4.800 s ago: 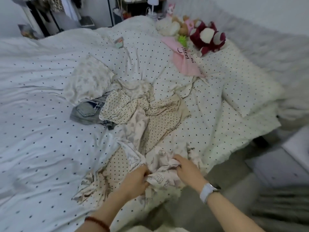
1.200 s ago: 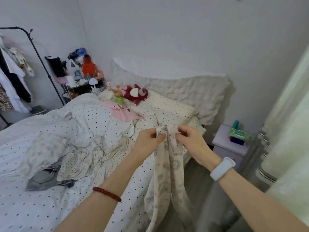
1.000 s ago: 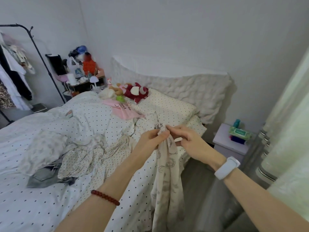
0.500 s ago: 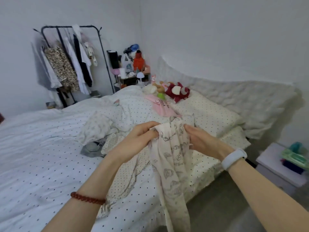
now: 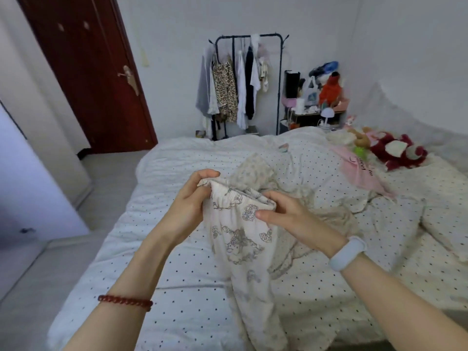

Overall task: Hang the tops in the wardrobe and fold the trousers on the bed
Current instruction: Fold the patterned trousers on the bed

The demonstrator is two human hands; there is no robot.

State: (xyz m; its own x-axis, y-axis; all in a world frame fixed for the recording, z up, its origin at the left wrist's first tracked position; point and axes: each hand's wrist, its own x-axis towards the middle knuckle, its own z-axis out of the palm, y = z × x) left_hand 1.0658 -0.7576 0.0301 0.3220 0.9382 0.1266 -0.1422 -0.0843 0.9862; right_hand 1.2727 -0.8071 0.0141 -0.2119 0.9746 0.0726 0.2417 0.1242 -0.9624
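Cream trousers with a grey cartoon print [image 5: 240, 239] hang from both my hands above the bed [image 5: 177, 274]. My left hand [image 5: 188, 206] pinches the left end of the waistband. At the waistband's right end my right hand [image 5: 286, 216] grips the cloth, thumb across the front. The legs drape down onto the dotted sheet. Behind my hands lies a heap of pale dotted and floral garments [image 5: 291, 196], partly hidden.
A black clothes rack [image 5: 249, 79] with hung tops stands past the bed's far edge, beside a cluttered side table [image 5: 316, 107]. A dark red door [image 5: 86, 72] is at the left. Plush toys [image 5: 395, 150] and a pink cloth [image 5: 359, 171] lie near the headboard at right.
My view has swung left, from the headboard toward the door and rack. Both hands lifted the printed trousers off the heap and have spread apart along the waistband.
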